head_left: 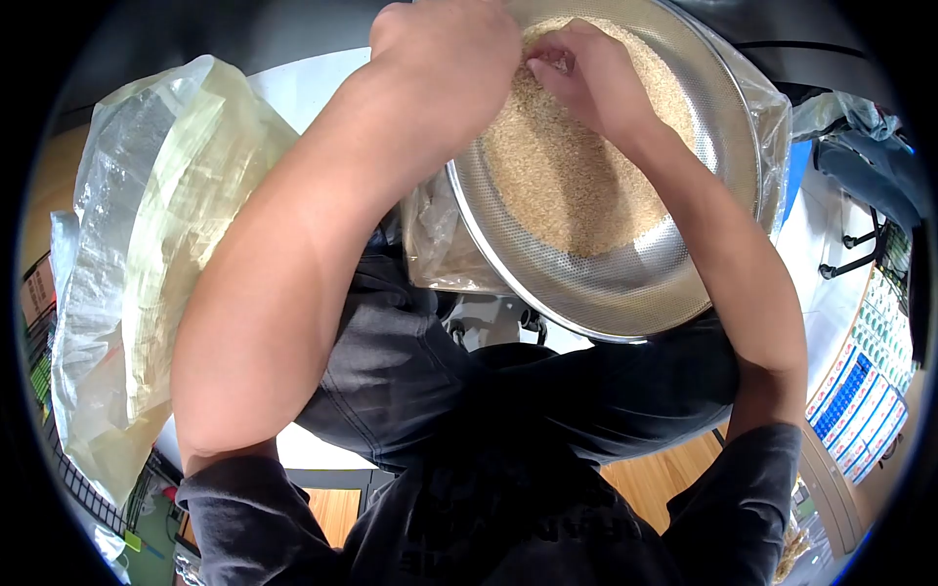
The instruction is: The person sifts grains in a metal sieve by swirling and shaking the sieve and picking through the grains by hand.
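Many pale grains (576, 186) lie beneath both hands (454, 39) (591, 83).

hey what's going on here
A person sits with both bare hands at a round metal sieve of pale grains. The right hand has its fingers curled at the grains; whether it holds any is unclear. The left hand is at the sieve's far side, its fingers hidden. A large translucent plastic bag stands on the left.

Metal sieve (625, 298): 1 | grain heap (586, 195): 1, toward the sieve's far edge | plastic under sieve (454, 254): 1 visible spread | plastic at left (176, 186): layered, count unclear | blue-white packs (852, 400): several, too small to count
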